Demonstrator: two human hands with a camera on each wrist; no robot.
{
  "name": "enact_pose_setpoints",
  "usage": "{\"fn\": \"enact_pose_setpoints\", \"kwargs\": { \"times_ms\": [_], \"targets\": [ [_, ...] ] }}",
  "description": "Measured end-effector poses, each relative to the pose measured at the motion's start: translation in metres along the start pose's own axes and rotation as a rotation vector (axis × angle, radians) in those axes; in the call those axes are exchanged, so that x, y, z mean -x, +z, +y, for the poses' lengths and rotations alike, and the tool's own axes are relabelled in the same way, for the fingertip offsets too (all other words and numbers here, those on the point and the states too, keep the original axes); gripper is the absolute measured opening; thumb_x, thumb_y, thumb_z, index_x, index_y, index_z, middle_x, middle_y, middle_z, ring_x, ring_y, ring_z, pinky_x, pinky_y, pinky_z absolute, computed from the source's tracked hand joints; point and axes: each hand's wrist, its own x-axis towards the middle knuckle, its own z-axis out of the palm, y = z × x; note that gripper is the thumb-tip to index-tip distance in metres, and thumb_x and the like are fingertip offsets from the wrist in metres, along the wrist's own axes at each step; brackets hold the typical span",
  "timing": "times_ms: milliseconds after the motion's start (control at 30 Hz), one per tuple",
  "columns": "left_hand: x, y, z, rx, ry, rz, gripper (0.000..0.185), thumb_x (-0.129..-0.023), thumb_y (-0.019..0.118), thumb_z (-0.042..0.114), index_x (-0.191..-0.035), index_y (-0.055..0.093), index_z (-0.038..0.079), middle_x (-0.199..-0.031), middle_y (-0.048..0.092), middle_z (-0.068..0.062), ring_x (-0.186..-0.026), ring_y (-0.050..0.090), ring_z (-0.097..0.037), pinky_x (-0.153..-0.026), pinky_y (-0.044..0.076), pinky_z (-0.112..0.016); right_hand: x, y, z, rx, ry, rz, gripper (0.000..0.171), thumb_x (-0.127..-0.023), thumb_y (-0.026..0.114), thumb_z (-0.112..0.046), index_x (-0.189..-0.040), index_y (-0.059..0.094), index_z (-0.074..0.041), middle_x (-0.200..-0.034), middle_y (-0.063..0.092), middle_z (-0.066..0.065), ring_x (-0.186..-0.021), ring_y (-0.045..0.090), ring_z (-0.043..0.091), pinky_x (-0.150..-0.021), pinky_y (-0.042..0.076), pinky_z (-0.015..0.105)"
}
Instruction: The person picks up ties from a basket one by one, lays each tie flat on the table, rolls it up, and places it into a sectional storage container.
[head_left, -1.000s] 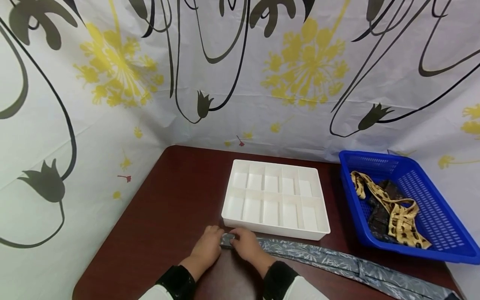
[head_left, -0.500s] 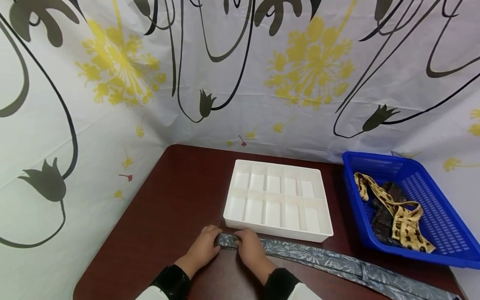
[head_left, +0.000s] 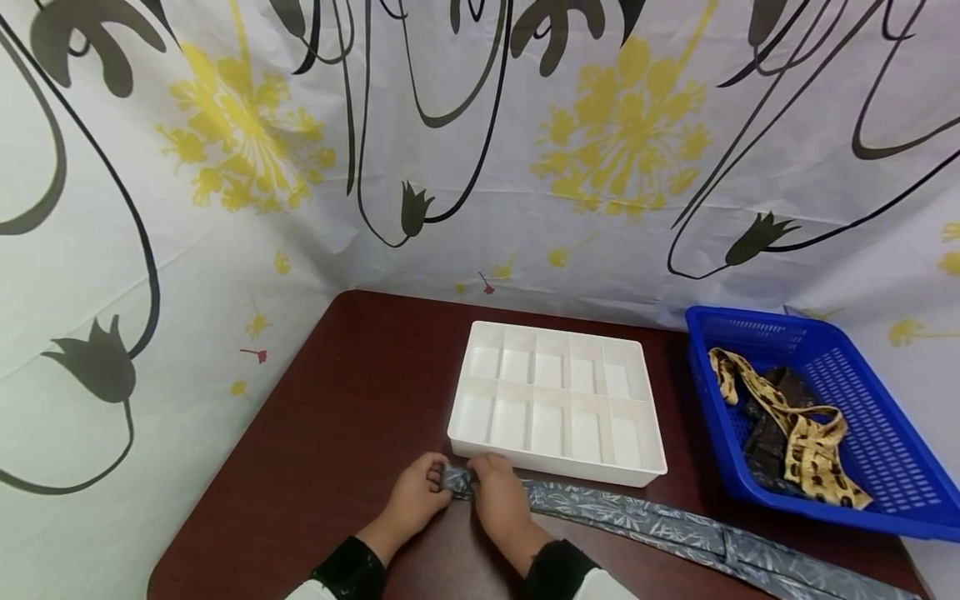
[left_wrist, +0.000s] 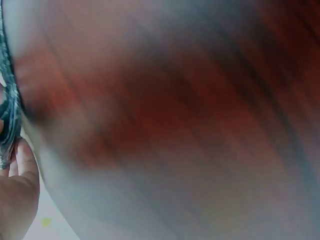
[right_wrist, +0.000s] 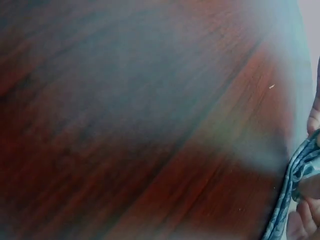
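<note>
A grey leaf-patterned necktie (head_left: 645,529) lies along the front of the dark wooden table (head_left: 352,392), running off to the right. Its narrow end is rolled into a small coil (head_left: 456,480) just in front of the white tray. My left hand (head_left: 416,498) and right hand (head_left: 501,498) pinch that coil from either side, fingers curled on it. In the left wrist view the tie (left_wrist: 10,125) shows at the left edge beside my left hand (left_wrist: 17,195). The right wrist view shows the tie (right_wrist: 295,185) at the right edge with fingertips (right_wrist: 312,120) on it.
A white divided tray (head_left: 557,402) with several empty compartments sits behind my hands. A blue plastic basket (head_left: 885,450) at the right holds a leopard-print tie (head_left: 810,433) and a dark one (head_left: 768,425). A flower-printed curtain (head_left: 480,150) walls off the back and left.
The rolled end of the tie has grown tighter and my hands have closed in on it, shifting slightly toward the right.
</note>
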Motion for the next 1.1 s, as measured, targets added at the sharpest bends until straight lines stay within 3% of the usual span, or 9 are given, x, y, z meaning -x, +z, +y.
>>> {"fn": "enact_pose_setpoints", "kwargs": {
  "times_ms": [233, 367, 467, 567, 767, 900, 1100],
  "targets": [
    [-0.004, 0.012, 0.017, 0.109, 0.036, 0.038, 0.040, -0.075, 0.069, -0.008, -0.112, 0.057, -0.006, -0.095, 0.059, -0.011, -0.083, 0.057, -0.017, -0.071, 0.051, -0.023, 0.001, -0.004, 0.009, -0.237, 0.024, -0.065, 0.036, -0.079, 0.066, 0.006, -0.114, 0.062, 0.002, -0.107, 0.065, 0.014, -0.098, 0.063, 0.028, -0.081, 0.052, 0.040],
    [-0.005, 0.017, 0.023, 0.059, 0.093, 0.031, 0.032, -0.077, 0.072, -0.006, -0.105, 0.059, -0.002, -0.095, 0.061, -0.009, -0.085, 0.059, -0.020, -0.074, 0.052, -0.026, 0.004, -0.009, 0.013, -0.382, 0.085, -0.111, 0.045, -0.079, 0.061, 0.005, -0.123, 0.054, 0.006, -0.104, 0.067, 0.015, -0.089, 0.063, 0.021, -0.072, 0.051, 0.033],
    [-0.005, 0.020, 0.024, -0.006, 0.130, 0.020, 0.026, -0.076, 0.073, -0.005, -0.100, 0.063, 0.002, -0.093, 0.060, -0.004, -0.085, 0.059, -0.018, -0.075, 0.052, -0.027, 0.005, -0.014, 0.014, -0.525, 0.145, -0.175, 0.042, -0.080, 0.056, 0.004, -0.121, 0.047, 0.006, -0.093, 0.068, 0.013, -0.070, 0.061, 0.017, -0.060, 0.049, 0.028],
    [-0.005, 0.022, 0.024, -0.047, 0.153, 0.011, 0.025, -0.076, 0.072, -0.006, -0.096, 0.064, 0.005, -0.093, 0.059, -0.001, -0.084, 0.059, -0.016, -0.074, 0.051, -0.027, 0.006, -0.019, 0.014, -0.590, 0.184, -0.222, 0.034, -0.084, 0.055, -0.003, -0.116, 0.046, 0.003, -0.094, 0.069, 0.012, -0.070, 0.061, 0.016, -0.060, 0.048, 0.027],
    [-0.005, 0.024, 0.023, -0.122, 0.171, -0.014, 0.025, -0.075, 0.073, -0.005, -0.095, 0.065, 0.009, -0.096, 0.059, 0.001, -0.084, 0.059, -0.014, -0.072, 0.050, -0.026, 0.007, -0.026, 0.014, -0.506, 0.245, -0.239, 0.031, -0.089, 0.056, -0.023, -0.113, 0.057, -0.004, -0.108, 0.065, 0.011, -0.097, 0.059, 0.024, -0.076, 0.048, 0.039],
    [-0.004, 0.027, 0.022, -0.180, 0.188, -0.025, 0.026, -0.073, 0.076, -0.004, -0.093, 0.065, 0.009, -0.096, 0.060, 0.001, -0.086, 0.059, -0.015, -0.073, 0.050, -0.027, 0.008, -0.030, 0.018, -0.426, 0.261, -0.210, 0.032, -0.091, 0.059, -0.031, -0.108, 0.064, -0.005, -0.099, 0.063, 0.006, -0.086, 0.057, 0.019, -0.070, 0.047, 0.037],
    [-0.004, 0.031, 0.022, -0.259, 0.223, -0.020, 0.030, -0.069, 0.081, 0.000, -0.092, 0.065, 0.009, -0.097, 0.060, 0.001, -0.091, 0.056, -0.016, -0.079, 0.048, -0.031, 0.012, -0.033, 0.025, -0.437, 0.215, -0.225, 0.033, -0.089, 0.063, -0.021, -0.111, 0.063, 0.004, -0.071, 0.058, -0.002, -0.056, 0.054, 0.010, -0.055, 0.044, 0.026]
  ]
}}
